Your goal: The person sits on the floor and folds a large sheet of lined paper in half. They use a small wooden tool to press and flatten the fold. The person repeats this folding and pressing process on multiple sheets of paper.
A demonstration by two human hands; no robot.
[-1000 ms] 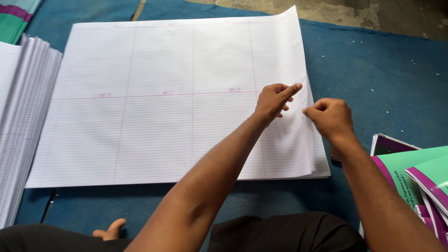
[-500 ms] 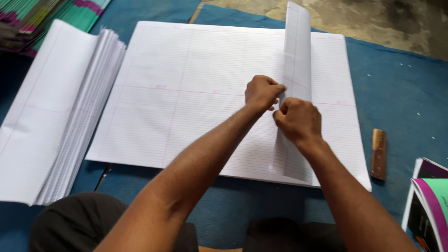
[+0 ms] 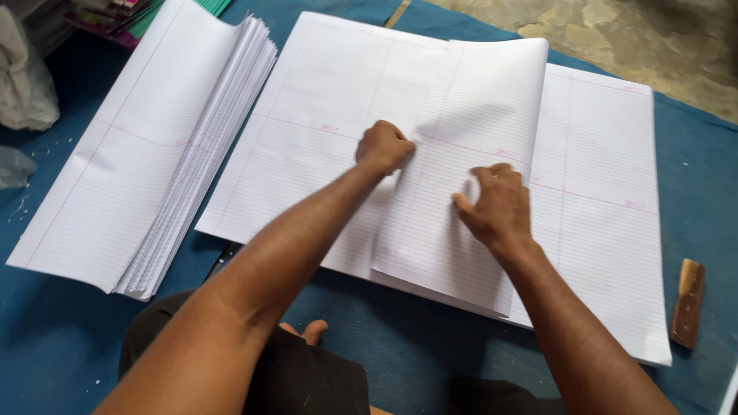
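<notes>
- The step in hand looks like folding: the top ruled sheet lies doubled over the big paper stack, middle of the blue mat.
- Left hand, fingers curled shut, presses the fold; right hand, fingers spread, flattens it.
- Next calls for creasing firmly.
- Fingertips underneath: hidden.

We are folding the right-hand part of the top large white ruled paper sheet over to the left; half a second ago it was standing on edge, and now it is lying almost flat across the middle of the stack. Our right hand is now pressing palm-down on the flap, while our left hand is sitting fisted at its left edge.
</notes>
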